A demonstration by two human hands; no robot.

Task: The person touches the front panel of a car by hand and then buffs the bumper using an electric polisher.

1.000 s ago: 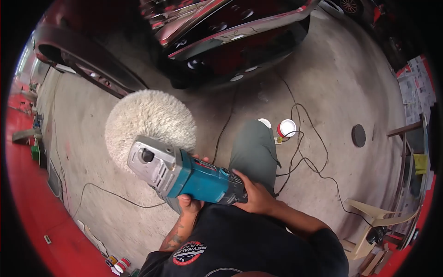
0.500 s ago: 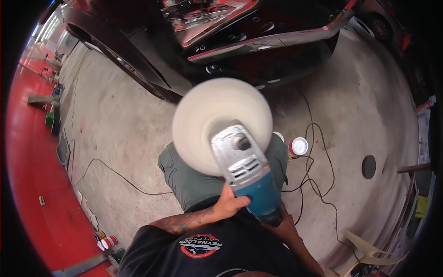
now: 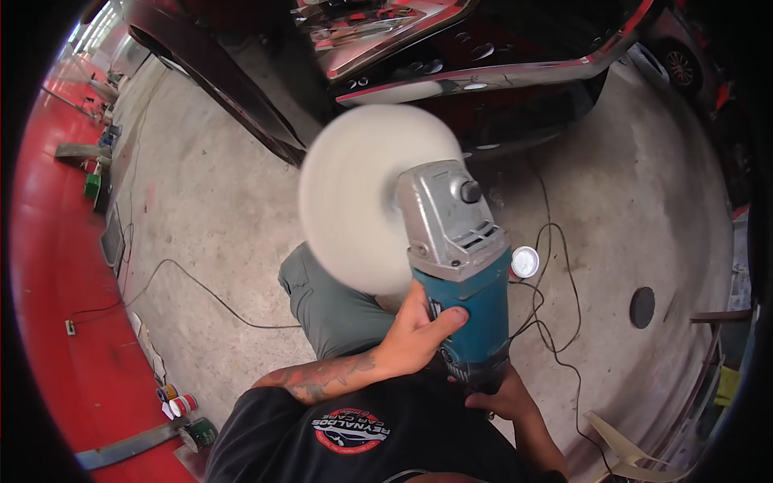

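A teal and silver power polisher (image 3: 467, 298) is held in front of my torso, its metal head uppermost. Its round, cream-coloured pad (image 3: 354, 197) looks smooth and blurred, as if spinning, and faces the car. My left hand (image 3: 419, 334) wraps round the teal body just below the metal head, the thumb lying on top. Lower down, my right hand (image 3: 503, 396) grips the dark rear end of the polisher; part of it is hidden behind the tool. The pad's lower edge overlaps my trouser leg (image 3: 326, 310) in the view.
Ahead is a dark, glossy car (image 3: 515, 105) with a reflective trim strip. An open white-and-red tub (image 3: 525, 262) stands on the floor beside looping black cable (image 3: 555, 322). A dark round disc (image 3: 642, 307) lies at right. Tins (image 3: 183, 405) stand at lower left.
The polisher has swung rightward and turned more upright. Its pad went from visible woolly texture to a smooth blur. The view has shifted, with more of the car showing. Both hands keep hold.
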